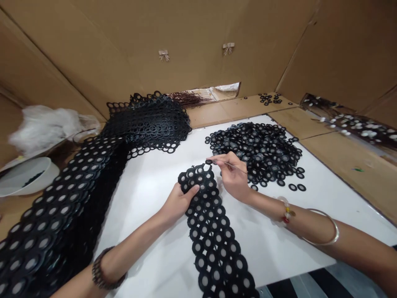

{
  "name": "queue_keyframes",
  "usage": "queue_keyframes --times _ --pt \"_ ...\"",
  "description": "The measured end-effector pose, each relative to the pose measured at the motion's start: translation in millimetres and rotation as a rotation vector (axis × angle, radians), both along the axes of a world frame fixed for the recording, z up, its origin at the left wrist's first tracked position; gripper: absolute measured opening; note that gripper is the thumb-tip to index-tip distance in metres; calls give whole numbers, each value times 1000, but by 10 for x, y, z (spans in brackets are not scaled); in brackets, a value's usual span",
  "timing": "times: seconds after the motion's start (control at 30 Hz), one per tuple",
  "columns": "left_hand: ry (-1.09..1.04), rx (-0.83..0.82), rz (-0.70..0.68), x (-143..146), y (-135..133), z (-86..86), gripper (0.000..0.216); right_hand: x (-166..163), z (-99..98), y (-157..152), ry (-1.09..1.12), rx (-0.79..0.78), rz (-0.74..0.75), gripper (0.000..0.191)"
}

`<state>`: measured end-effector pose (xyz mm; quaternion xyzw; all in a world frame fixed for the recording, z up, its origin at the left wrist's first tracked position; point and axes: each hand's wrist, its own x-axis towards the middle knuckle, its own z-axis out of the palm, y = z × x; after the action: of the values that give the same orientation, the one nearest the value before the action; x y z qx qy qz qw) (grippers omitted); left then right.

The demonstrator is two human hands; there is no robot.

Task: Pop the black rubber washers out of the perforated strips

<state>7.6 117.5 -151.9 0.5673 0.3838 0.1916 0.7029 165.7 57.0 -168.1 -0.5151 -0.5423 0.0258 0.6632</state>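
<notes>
My left hand (178, 203) is closed on the upper end of a strip of joined black rings (206, 215), its thumb lying across the front. The strip runs down over the near edge of the white board (149, 182). Just right of the strip's top, my right hand (234, 176) pinches a thin needle-like tool (231, 165). A single black ring (209, 162) sits at its fingertips, close to the strip's top corner. Beyond that hand lies a heap of loose black rings (260, 149), a few scattered at its right side.
At the left, a long band of joined rings (62, 198) leads to a folded pile (149, 120). A white bowl (40, 176) and clear plastic bag (46, 124) stand farther left. Cardboard walls (192, 37) enclose the board; dark thin sticks (189, 98) show through a slot.
</notes>
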Motion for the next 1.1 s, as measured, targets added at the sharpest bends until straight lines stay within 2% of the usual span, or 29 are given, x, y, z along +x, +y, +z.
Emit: queue_keyframes --times 0.07,0.17,0.3,0.63,0.8,0.87,1.0,1.1 --pt "-17 -41 3 -12 11 -13 31 0 17 -21 -112 41 36 16" --pt "-98 -104 -9 -25 31 -38 30 -3 25 -76 -426 103 79 14" --pt "-145 -154 0 -19 29 -33 30 -25 8 -119 -654 110 40 16" --pt "-182 -236 6 -12 2 15 24 -44 -31 -113 -728 84 36 16" --pt "-200 -208 -24 -22 3 4 23 -53 -49 -119 -754 91 38 16" --pt "-216 -182 -67 -29 14 -9 24 -55 -67 -112 -772 91 18 15" --pt "-190 -87 -237 -45 42 -19 22 -64 -96 -96 -789 90 -35 17" --pt "-143 18 -272 -48 40 -5 28 -81 -93 -98 -798 63 -52 16"
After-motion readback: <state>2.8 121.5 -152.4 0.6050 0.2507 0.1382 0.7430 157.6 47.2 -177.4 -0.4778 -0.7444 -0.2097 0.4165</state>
